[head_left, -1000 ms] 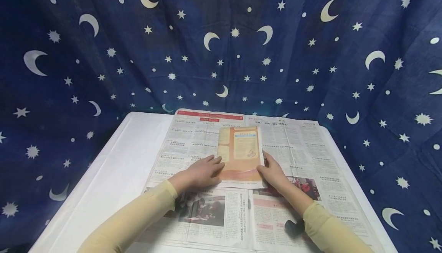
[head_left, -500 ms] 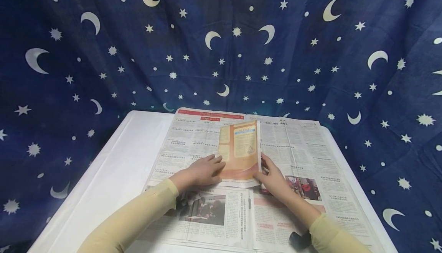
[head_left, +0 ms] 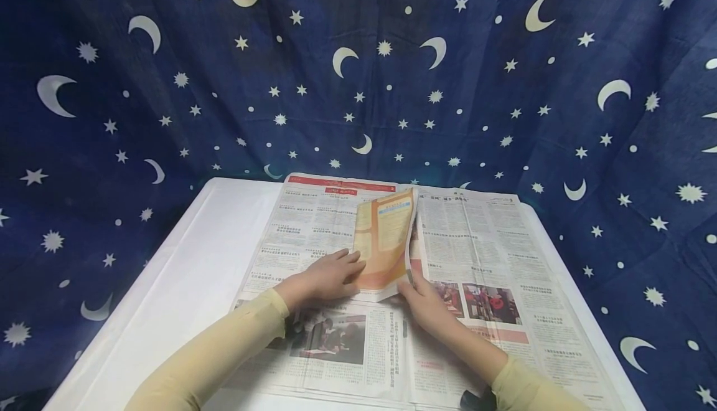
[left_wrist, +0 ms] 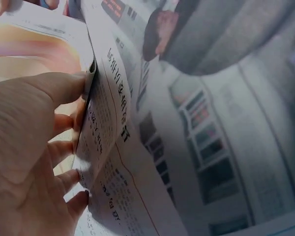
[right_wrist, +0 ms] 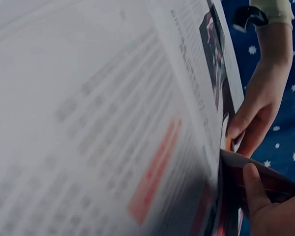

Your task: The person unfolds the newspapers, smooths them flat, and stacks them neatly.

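An orange and cream booklet [head_left: 378, 243] with a printed back lies on spread newspaper in the head view, its right side raised and curving leftward. Along its left edge rests my left hand [head_left: 330, 276], fingers extended on the paper. The left wrist view shows the thumb and fingertips of that left hand [left_wrist: 34, 137] at the booklet's edge. My right hand [head_left: 428, 305] pinches the lower right part of the raised pages. In the right wrist view, the thumb of the right hand [right_wrist: 275, 211] presses against a dark page, whose far side is hidden.
Sheets of newspaper [head_left: 482, 243] cover much of the white table [head_left: 196, 261], whose bare strip shows at the left. A dark blue curtain [head_left: 313, 75] with moons and stars hangs behind and to both sides. A black band [head_left: 476, 400] sits by the right sleeve.
My right hand has moved left and lifted the booklet's right side, which was lying flat and now bends upward. The left hand has stayed in place.
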Demonstrator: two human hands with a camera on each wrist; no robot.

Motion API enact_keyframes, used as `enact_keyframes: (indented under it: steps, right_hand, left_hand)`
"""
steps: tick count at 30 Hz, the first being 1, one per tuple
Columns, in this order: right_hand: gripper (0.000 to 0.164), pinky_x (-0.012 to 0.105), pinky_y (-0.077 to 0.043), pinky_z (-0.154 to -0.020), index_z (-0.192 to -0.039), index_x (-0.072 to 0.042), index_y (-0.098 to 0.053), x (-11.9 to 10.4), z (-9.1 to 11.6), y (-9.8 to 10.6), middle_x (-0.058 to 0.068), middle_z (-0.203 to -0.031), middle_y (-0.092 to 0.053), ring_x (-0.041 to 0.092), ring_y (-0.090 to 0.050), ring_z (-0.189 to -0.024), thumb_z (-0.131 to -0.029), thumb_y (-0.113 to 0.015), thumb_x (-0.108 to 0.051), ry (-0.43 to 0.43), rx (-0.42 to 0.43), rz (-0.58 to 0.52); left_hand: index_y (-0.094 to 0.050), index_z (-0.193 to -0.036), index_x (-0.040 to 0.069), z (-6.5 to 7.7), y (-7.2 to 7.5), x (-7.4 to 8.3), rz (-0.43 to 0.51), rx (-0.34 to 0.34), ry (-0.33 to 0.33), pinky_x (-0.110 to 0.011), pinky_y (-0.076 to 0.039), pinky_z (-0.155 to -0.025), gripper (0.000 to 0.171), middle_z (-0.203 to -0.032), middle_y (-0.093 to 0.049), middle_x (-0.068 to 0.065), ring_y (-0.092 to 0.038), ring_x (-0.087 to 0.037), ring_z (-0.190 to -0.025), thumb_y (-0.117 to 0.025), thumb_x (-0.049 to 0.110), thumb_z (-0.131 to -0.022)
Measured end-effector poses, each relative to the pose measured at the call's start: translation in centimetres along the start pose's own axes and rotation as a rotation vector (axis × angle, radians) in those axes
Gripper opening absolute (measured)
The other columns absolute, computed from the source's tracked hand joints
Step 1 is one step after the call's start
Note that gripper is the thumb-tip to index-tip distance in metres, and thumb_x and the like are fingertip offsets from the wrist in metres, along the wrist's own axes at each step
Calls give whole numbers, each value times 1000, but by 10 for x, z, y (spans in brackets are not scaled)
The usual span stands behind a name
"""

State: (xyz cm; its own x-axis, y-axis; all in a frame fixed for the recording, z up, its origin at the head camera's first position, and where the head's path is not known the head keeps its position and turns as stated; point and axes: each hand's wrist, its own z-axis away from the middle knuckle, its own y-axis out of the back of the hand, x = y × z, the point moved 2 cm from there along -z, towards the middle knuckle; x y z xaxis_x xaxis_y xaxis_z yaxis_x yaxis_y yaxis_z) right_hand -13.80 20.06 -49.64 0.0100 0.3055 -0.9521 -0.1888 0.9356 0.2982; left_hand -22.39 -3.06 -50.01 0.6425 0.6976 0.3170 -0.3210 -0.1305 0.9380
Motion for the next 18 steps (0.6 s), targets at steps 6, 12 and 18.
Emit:
enact_keyframes:
  steps: [6, 12, 18]
  right_hand:
    - [53, 53, -34, -117, -153, -13, -45, -16, -1, -7, 8, -144, -58, 29, -51, -137, -110, -42, -45, 61, 25, 42]
    - [64, 57, -27, -119, -163, -13, -25, -42, -12, -19, 10, -162, -37, 32, -33, -149, -110, -37, -48, 207, -24, 96]
    - [61, 60, -37, -113, -163, -19, -28, -60, -28, -38, 8, -159, -40, 33, -41, -144, -109, -43, -46, 245, -86, 95]
  left_hand:
    - [-37, -160, 13, 0, 12, -10, 367, 21, 33, -50, -25, -122, 59, -162, -38, -12, -30, -33, -150, -48, 38, -108]
    - [-15, -166, 17, 3, 51, -12, 772, 106, 114, -51, -30, -120, 72, -165, -29, -14, -34, -36, -148, -38, 54, -108]
    - [-2, -166, 16, 11, 93, -10, 1067, 129, 103, -48, -43, -112, 79, -163, -31, -20, -44, -37, -143, -34, 58, -108]
